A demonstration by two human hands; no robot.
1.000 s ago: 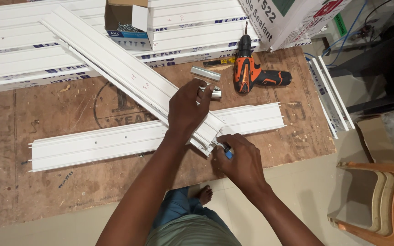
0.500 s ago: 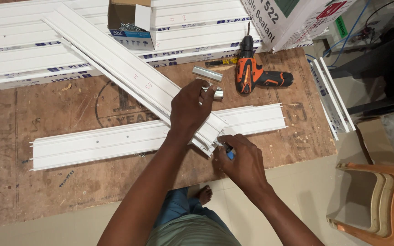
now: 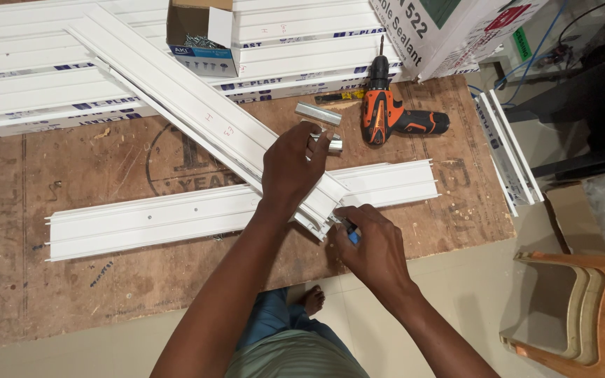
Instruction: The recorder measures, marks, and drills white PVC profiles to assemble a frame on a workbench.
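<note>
Brown plywood desk (image 3: 106,294), scuffed and stamped. Lying on it: stacked white plastic profiles (image 3: 50,77), a long white profile (image 3: 162,218) flat across, orange cordless drill (image 3: 386,119), short metal piece (image 3: 318,113), open box of screws (image 3: 201,35).

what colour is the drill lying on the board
Orange and black drill, lying beyond the left hand; clearest in the head view.

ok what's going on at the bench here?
A person is working on white plastic channel sections on a plywood board. The left hand presses down on a diagonal white channel that lies across a horizontal white channel. The right hand is at the diagonal piece's near end, holding a small blue-tipped tool; what it is can't be told. An orange cordless drill, two short metal pieces and an open box of screws lie untouched behind.
</note>
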